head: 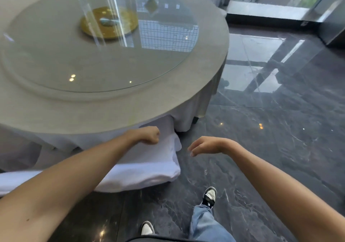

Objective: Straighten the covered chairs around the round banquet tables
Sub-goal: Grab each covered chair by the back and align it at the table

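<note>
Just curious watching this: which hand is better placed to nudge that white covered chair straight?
Probably the left hand: it hangs curled over the covered chair, while the right hand hovers open above the floor beside it.

The person had bare arms with no sleeves showing. They wore light blue denim jeans (203, 223) and black and white lace-up sneakers (210, 197).
</note>
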Demonstrator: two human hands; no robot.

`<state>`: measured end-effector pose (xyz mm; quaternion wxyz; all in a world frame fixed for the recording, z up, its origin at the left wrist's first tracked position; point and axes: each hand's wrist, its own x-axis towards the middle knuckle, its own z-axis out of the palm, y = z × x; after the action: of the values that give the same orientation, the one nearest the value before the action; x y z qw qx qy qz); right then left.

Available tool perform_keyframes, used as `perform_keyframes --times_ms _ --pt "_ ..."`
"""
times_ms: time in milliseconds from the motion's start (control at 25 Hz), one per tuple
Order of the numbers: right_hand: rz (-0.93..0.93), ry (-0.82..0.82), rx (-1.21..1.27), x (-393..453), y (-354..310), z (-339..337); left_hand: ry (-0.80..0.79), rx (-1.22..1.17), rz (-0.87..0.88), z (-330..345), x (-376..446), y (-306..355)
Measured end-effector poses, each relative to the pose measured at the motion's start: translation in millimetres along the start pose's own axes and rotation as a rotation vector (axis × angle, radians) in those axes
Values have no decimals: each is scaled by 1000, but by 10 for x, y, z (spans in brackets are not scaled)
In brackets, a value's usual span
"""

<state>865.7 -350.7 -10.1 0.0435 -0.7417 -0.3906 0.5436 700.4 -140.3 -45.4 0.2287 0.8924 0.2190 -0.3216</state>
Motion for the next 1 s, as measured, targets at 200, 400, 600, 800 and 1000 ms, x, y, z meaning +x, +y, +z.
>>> perform_keyframes --times_ms 200,400,600,800,1000 --pt "61 96 -192 -191 980 -1138 124 81 -61 -448 867 1183" --pt "79 374 -280 -372 1899 -2174 405 130 -68 -1026 1486 2378" --pt "58 656 -316 -339 2609 -3067 601 164 22 -1652 2257 3218" --pt "72 803 -327 91 3132 -4030 592 140 47 -2219 3366 3716" --pt "110 736 -379 766 3585 -5441 545 91 60 -3146 4800 3992"
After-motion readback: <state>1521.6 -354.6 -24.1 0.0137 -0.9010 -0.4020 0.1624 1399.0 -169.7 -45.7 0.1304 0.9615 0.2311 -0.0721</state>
